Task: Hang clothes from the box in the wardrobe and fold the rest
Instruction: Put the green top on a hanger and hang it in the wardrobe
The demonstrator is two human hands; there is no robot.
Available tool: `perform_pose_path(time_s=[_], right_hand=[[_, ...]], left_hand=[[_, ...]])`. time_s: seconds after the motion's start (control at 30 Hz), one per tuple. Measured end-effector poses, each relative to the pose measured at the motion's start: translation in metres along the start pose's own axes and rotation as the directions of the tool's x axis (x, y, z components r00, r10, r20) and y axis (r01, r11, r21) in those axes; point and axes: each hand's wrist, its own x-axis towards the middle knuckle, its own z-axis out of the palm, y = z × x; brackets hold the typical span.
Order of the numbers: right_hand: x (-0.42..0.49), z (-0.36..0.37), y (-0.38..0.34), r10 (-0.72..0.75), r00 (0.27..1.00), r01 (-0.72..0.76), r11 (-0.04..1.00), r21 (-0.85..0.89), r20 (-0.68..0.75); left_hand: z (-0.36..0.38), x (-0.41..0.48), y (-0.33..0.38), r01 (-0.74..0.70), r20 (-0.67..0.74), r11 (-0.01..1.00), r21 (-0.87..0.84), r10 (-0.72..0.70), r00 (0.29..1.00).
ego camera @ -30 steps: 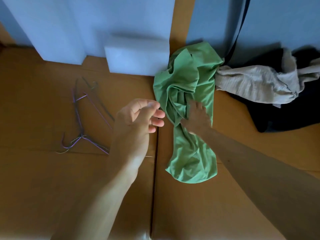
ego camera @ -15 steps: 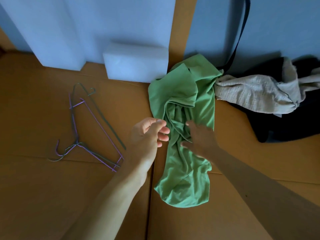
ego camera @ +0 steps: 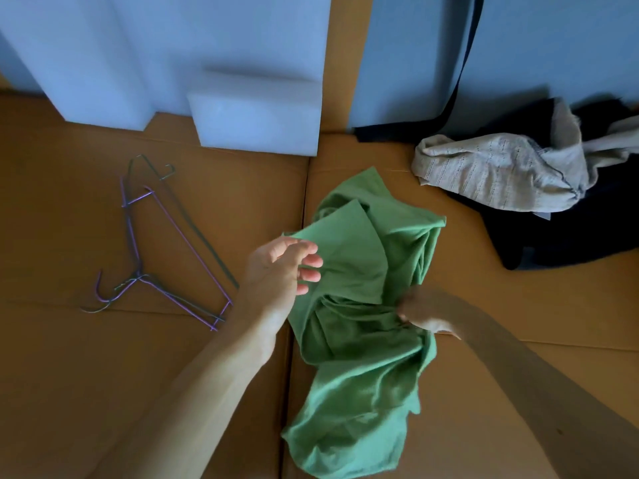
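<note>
Here the green garment [ego camera: 363, 340] lies crumpled on the brown cardboard [ego camera: 69, 375], across the seam between two sheets, its lower end closer to the person. The right hand [ego camera: 422, 312] is clenched on a bunch of the green fabric at the right side, with the fingers curled into the folds. The left hand [ego camera: 283, 267] is at the left edge of the garment with its fingers loosely bent and touching the cloth; I cannot tell if it pinches the edge or not. Some wire hangers [ego camera: 166, 247], purple and dark, lie in a small heap to the left, apart from the garment. At the far right a beige garment [ego camera: 501, 174] rests on dark clothes [ego camera: 570, 233]. A white foam block [ego camera: 256, 122] stands behind, against the pale wall.
</note>
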Motion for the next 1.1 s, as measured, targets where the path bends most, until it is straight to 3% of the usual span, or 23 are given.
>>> perform_pose_path(time_s=[0.07, 0.13, 0.2, 0.23, 0.33, 0.4, 0.47, 0.57, 0.63, 0.73, 0.83, 0.93, 1.0, 1.03, 1.1], right_hand=[[0.004, 0.006, 0.015, 0.033, 0.977, -0.044, 0.998, -0.043, -0.212], [0.005, 0.011, 0.016, 0.015, 0.935, 0.056, 0.98, 0.191, -0.355], [0.011, 0.014, 0.003, 0.015, 0.915, 0.177, 0.883, 0.436, -0.402], [0.014, 0.016, -0.005, 0.019, 0.907, 0.202, 0.857, 0.475, -0.421], [0.028, 0.029, -0.018, 0.015, 0.86, 0.166, 0.937, 0.307, -0.51], [0.028, 0.033, -0.026, -0.035, 0.861, 0.168, 0.961, 0.219, -0.508], [0.021, 0.03, -0.033, -0.063, 0.889, 0.244, 0.903, 0.354, -0.454], [-0.014, 0.023, -0.049, -0.114, 0.916, 0.369, 0.62, 0.692, -0.385], [-0.047, 0.024, -0.057, -0.294, 0.875, 0.481, 0.458, 0.747, -0.384], [-0.082, 0.034, -0.063, -0.589, 0.757, 0.587, 0.421, 0.692, -0.283], [-0.092, 0.039, -0.06, -0.671, 0.723, 0.582, 0.464, 0.667, -0.164], [-0.096, 0.034, -0.056, -0.581, 0.763, 0.604, 0.486, 0.631, -0.283], [-0.095, 0.028, -0.054, -0.352, 0.823, 0.565, 0.435, 0.701, -0.445], [-0.097, 0.023, -0.054, -0.224, 0.816, 0.574, 0.418, 0.704, -0.532], [-0.106, 0.007, -0.054, -0.101, 0.741, 0.614, 0.5, 0.61, -0.663]], left_hand=[[0.002, 0.0, -0.001, 0.004, 0.011, 1.0, -0.003, -0.004, 1.0], [0.004, 0.0, -0.003, 0.007, 0.023, 1.0, 0.001, -0.007, 1.0], [0.004, 0.0, -0.005, 0.006, 0.025, 1.0, 0.003, -0.006, 1.0], [0.004, 0.0, -0.006, 0.006, 0.023, 1.0, 0.002, -0.006, 1.0], [0.003, -0.001, -0.011, 0.015, 0.017, 1.0, 0.001, -0.015, 1.0], [0.001, -0.003, -0.014, 0.027, 0.019, 1.0, 0.006, -0.027, 0.999], [-0.002, -0.003, -0.016, 0.057, 0.031, 0.998, 0.041, -0.058, 0.998], [-0.006, -0.005, -0.022, 0.177, 0.082, 0.971, 0.158, -0.192, 0.978], [-0.004, -0.008, -0.026, 0.294, 0.158, 0.944, 0.152, -0.317, 0.935], [0.004, -0.009, -0.036, 0.372, 0.315, 0.928, 0.004, -0.354, 0.88], [0.01, -0.006, -0.045, 0.264, 0.224, 0.962, -0.062, -0.245, 0.943], [0.01, -0.008, -0.047, 0.191, 0.137, 0.978, -0.082, -0.179, 0.974], [0.007, -0.013, -0.04, 0.132, 0.133, 0.988, -0.084, -0.121, 0.984], [0.005, -0.018, -0.033, 0.102, 0.14, 0.992, -0.079, -0.091, 0.986], [0.003, -0.029, -0.012, 0.037, 0.169, 0.998, -0.054, -0.027, 0.985]])
